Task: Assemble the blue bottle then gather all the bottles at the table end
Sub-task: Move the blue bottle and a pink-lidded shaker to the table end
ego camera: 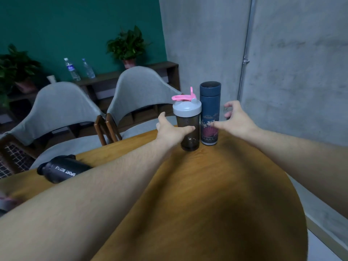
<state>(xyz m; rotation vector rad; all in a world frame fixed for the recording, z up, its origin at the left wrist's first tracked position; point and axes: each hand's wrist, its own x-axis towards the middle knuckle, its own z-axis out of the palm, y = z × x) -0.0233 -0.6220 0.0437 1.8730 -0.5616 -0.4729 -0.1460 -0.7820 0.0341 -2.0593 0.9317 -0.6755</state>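
Blue bottle (210,113) upright beside shaker bottle (188,125) at table (207,185) end; both hands, left (170,129) and right (238,120), fingers spread, nothing gripped.

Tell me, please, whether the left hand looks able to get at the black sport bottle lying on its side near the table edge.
Probably yes. The left hand, open beside the smoky shaker, holds nothing, and the black sport bottle lies just outside that forearm with nothing on it.

Single head view, wide-angle, looks forward and down along wooden table (216,185), close; frame edges probably distorted.
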